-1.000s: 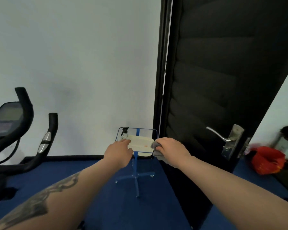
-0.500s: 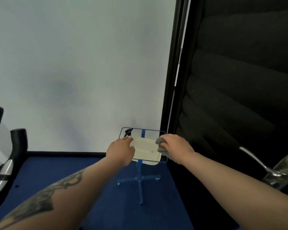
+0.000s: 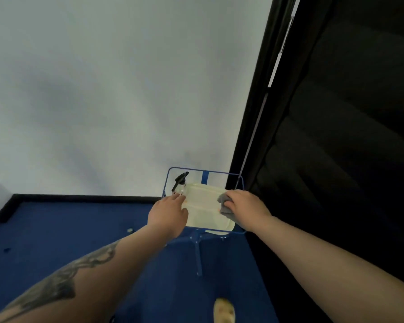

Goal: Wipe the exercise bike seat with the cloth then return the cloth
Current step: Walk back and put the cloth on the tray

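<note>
A grey cloth [image 3: 224, 204] is bunched in my right hand [image 3: 246, 209], which rests over the right edge of a cream tray [image 3: 204, 209]. The tray sits in a blue wire stand [image 3: 239, 177] against the wall. My left hand [image 3: 169, 213] lies at the tray's left edge, its fingertips stretched out beside a small clear spray bottle [image 3: 180, 184] with a black trigger. It grips nothing that I can see. The exercise bike and its seat are out of view.
A black door [image 3: 336, 136] stands close on the right of the stand, with a white wall behind it. The blue legs of the stand [image 3: 198, 255] spread over blue carpet. My foot [image 3: 224, 311] shows at the bottom edge.
The view has swung right and closer to the stand, so the bike handlebars and the door handle have left the frame. Both hands stay at the tray, the right one still holding the cloth.
</note>
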A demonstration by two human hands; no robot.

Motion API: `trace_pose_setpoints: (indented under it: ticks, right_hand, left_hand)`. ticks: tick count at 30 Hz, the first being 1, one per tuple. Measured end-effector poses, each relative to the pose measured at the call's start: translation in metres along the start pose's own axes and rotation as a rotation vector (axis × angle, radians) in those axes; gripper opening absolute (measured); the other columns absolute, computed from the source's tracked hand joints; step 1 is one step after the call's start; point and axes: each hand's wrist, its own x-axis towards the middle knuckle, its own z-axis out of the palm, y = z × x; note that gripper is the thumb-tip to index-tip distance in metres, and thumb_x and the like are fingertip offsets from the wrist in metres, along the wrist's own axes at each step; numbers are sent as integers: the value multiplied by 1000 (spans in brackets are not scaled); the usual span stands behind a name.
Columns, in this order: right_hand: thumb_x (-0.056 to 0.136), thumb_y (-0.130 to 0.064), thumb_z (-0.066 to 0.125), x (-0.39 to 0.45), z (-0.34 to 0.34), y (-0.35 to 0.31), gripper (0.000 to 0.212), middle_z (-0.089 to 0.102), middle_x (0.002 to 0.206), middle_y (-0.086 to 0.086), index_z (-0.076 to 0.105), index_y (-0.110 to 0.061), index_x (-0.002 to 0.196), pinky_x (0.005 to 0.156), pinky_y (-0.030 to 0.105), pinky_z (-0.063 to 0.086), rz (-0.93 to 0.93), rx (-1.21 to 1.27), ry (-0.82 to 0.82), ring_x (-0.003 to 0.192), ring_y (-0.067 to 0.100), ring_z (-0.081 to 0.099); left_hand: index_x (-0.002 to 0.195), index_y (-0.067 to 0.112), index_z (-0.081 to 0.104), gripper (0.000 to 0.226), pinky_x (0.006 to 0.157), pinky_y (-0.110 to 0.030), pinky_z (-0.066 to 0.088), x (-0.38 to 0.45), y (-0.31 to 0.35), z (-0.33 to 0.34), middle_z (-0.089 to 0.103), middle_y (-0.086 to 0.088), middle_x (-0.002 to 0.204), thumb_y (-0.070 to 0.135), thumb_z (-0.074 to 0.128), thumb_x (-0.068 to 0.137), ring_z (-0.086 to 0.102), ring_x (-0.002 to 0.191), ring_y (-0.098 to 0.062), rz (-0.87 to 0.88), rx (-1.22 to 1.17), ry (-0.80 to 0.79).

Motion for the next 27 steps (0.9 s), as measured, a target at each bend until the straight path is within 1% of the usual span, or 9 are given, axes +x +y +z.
trace_pose_setpoints:
  ticks: [3,7,10,12,13,16,20,24,27]
  right_hand:
    - [93,-21,53,34,21,17,15,66,110,2,65,-15,98,82,39,52,4,17,-68,98,20,61]
    - [92,-15,56,71,50,40,16,64,111,6,65,-6,101,66,19,44,30,48,-150,98,22,60]
    - [96,-13,49,97,75,58,21,61,113,9,64,-3,107,65,8,39,37,64,-219,102,25,57]
    - [97,-15,46,115,89,68,22,62,113,9,64,-6,106,79,27,47,41,59,-245,103,26,57]
    - [97,-16,47,123,95,71,21,62,112,9,64,-6,106,79,33,45,28,52,-260,103,27,57]
    - [96,-13,50,149,111,80,20,60,107,9,63,-2,106,70,27,35,17,45,-310,102,26,55]
    - [97,-18,45,179,136,94,22,61,112,12,62,-8,106,82,39,46,10,2,-314,104,28,54]
    - [99,-21,44,201,159,102,24,60,117,10,60,-9,112,80,38,44,-8,-69,-334,107,28,53]
    - [97,-24,48,210,173,104,28,56,124,7,56,-13,122,90,35,42,-12,-120,-370,113,25,49]
  left_hand:
    - [141,20,37,46,107,-36,29,25,-7,14,39,2,147,26,35,95,36,133,-21,-30,-26,-13]
    - [139,21,39,44,103,-37,34,47,-14,45,40,2,146,26,36,95,38,130,-22,-139,-81,-86]
    - [141,23,37,45,105,-36,33,71,-18,65,36,5,149,29,36,96,36,133,-20,-208,-102,-125]
    - [141,23,38,45,105,-37,34,88,-20,73,37,4,149,30,38,96,37,132,-21,-233,-105,-126]
    - [141,23,38,45,104,-37,34,94,-20,76,38,4,148,30,38,96,37,132,-21,-248,-110,-133]
    - [140,22,39,44,105,-36,32,109,-23,89,38,3,148,29,38,97,38,132,-22,-286,-126,-159]
    - [138,21,42,43,102,-36,35,117,-30,108,43,3,145,26,39,96,41,129,-21,-351,-148,-170]
    - [136,22,45,41,101,-35,37,115,-38,126,46,4,142,26,40,95,43,127,-19,-406,-177,-189]
    - [135,24,46,41,101,-33,36,108,-43,134,46,6,142,24,40,95,43,128,-17,-453,-190,-193]
